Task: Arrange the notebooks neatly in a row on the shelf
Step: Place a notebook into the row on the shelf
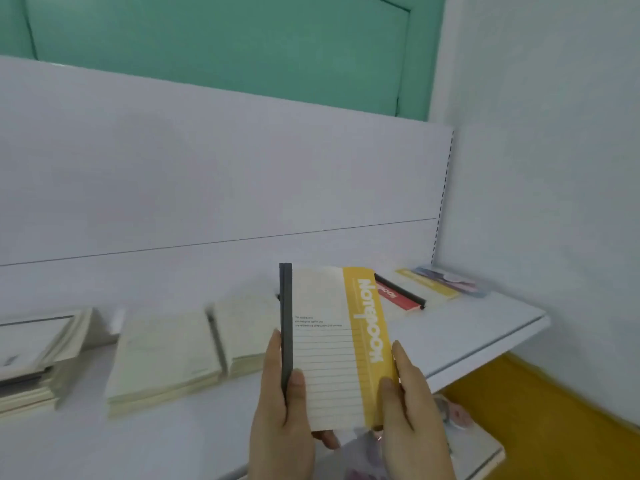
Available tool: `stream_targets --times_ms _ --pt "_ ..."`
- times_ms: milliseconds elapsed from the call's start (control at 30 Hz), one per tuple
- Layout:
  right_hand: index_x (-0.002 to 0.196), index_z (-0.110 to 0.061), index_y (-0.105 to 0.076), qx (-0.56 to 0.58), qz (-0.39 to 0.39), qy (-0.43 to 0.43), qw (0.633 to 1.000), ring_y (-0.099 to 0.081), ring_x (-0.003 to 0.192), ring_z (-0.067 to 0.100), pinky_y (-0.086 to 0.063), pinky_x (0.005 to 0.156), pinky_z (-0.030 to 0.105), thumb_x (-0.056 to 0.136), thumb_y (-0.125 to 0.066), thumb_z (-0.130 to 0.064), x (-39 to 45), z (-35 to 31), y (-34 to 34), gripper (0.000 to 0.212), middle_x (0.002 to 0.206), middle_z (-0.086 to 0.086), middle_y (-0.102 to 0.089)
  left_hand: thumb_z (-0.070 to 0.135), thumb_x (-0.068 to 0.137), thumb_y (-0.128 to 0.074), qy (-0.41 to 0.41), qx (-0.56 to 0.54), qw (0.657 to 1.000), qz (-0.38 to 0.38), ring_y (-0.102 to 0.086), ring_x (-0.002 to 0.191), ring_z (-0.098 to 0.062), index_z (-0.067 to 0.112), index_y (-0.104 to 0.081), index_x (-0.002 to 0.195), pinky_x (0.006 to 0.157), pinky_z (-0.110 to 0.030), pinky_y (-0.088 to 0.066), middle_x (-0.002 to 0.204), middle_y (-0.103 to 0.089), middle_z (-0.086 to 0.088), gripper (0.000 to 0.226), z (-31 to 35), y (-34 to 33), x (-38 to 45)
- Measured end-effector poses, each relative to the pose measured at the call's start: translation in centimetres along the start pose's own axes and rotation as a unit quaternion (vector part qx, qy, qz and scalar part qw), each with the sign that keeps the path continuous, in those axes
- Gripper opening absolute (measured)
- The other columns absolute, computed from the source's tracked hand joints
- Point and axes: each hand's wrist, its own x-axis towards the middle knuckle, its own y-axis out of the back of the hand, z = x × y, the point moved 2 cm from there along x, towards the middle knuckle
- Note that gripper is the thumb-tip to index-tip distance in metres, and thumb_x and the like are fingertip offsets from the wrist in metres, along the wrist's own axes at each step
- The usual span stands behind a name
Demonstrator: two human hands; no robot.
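Both my hands hold a cream and yellow notebook (332, 341) with a dark grey spine, raised over the white shelf (485, 341). My left hand (280, 403) grips the spine edge, thumb on the cover. On the yellow edge, my right hand (412, 403) holds the other side. Behind it on the shelf lie a red notebook with a black spine (398, 294), a yellow-striped one (429, 284) and a purple-patterned one (453, 280). Cream notebooks lie flat to the left (166, 358), with a stack at the far left (38, 351).
The shelf's white back panel (207, 185) rises behind, with a slotted upright (443, 199) at its right end. A white wall closes the right side. A lower shelf (478, 448) with patterned items shows below my hands, and a yellow floor (540, 410) lies under it.
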Motion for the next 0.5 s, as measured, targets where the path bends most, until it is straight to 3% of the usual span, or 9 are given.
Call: stream_targets --times_ms 67,133,233,300,400,500 --pt "0.143 -0.04 -0.033 -0.044 -0.004 0.042 0.998 -0.046 0.106 -0.013 -0.041 0.078 0.012 0.096 -0.048 -0.034 1.8 2.0 3.4 0.05 0.119 -0.033 -0.04 0.012 0.104 -0.037 0.002 -0.008 1.0 0.003 -0.058 0.042 -0.037 0.042 -0.028 0.149 0.04 -0.039 -0.052 0.1 -0.073 0.012 0.055 -0.5 -4.3 -0.1" --pt "0.14 -0.041 -0.037 -0.089 -0.003 0.091 0.992 -0.05 0.109 -0.002 -0.046 0.08 0.016 0.088 -0.046 -0.051 3.9 4.0 6.7 0.053 0.125 -0.027 -0.042 0.013 0.104 -0.038 0.017 -0.019 1.0 0.008 -0.06 0.046 -0.038 0.047 -0.031 0.144 0.042 -0.039 -0.053 0.113 -0.07 0.008 0.053 -1.0 -8.5 0.1" --pt "0.138 -0.04 -0.043 -0.129 -0.03 0.132 0.982 -0.048 0.116 -0.002 -0.052 0.085 0.025 0.075 -0.043 -0.079 6.5 6.6 10.9 0.075 0.133 -0.035 -0.033 0.013 0.104 -0.04 0.048 -0.026 0.998 0.015 -0.064 0.061 -0.041 0.057 -0.038 0.137 0.052 -0.048 -0.057 0.125 -0.066 0.008 0.055 -2.1 -13.9 0.9" --pt "0.138 -0.038 -0.045 -0.175 -0.039 0.158 0.971 -0.045 0.122 -0.002 -0.051 0.091 0.024 0.064 -0.036 -0.093 8.4 8.4 12.9 0.093 0.138 -0.038 -0.027 0.011 0.105 -0.04 0.073 -0.031 0.996 0.03 -0.066 0.068 -0.042 0.062 -0.042 0.131 0.057 -0.053 -0.058 0.123 -0.066 0.014 0.057 -2.8 -16.8 1.7" --pt "0.137 -0.036 -0.047 -0.213 -0.055 0.201 0.954 -0.03 0.127 -0.016 -0.033 0.095 0.0 0.07 -0.045 -0.086 11.4 10.8 15.4 0.084 0.142 -0.04 -0.021 0.014 0.106 -0.039 0.092 -0.008 0.996 0.015 -0.067 0.083 -0.044 0.064 -0.041 0.133 0.067 -0.053 -0.06 0.124 -0.066 0.011 0.058 -3.7 -20.3 3.4" --pt "0.142 -0.045 -0.028 -0.219 -0.11 0.211 0.946 -0.01 0.119 -0.031 -0.018 0.083 -0.013 0.075 -0.053 -0.075 14.8 11.9 17.0 0.077 0.137 -0.05 -0.003 0.011 0.106 -0.037 0.109 -0.015 0.994 -0.005 -0.067 0.068 -0.034 0.052 -0.04 0.141 0.05 -0.043 -0.057 0.117 -0.068 0.005 0.053 -4.7 -23.2 5.7"
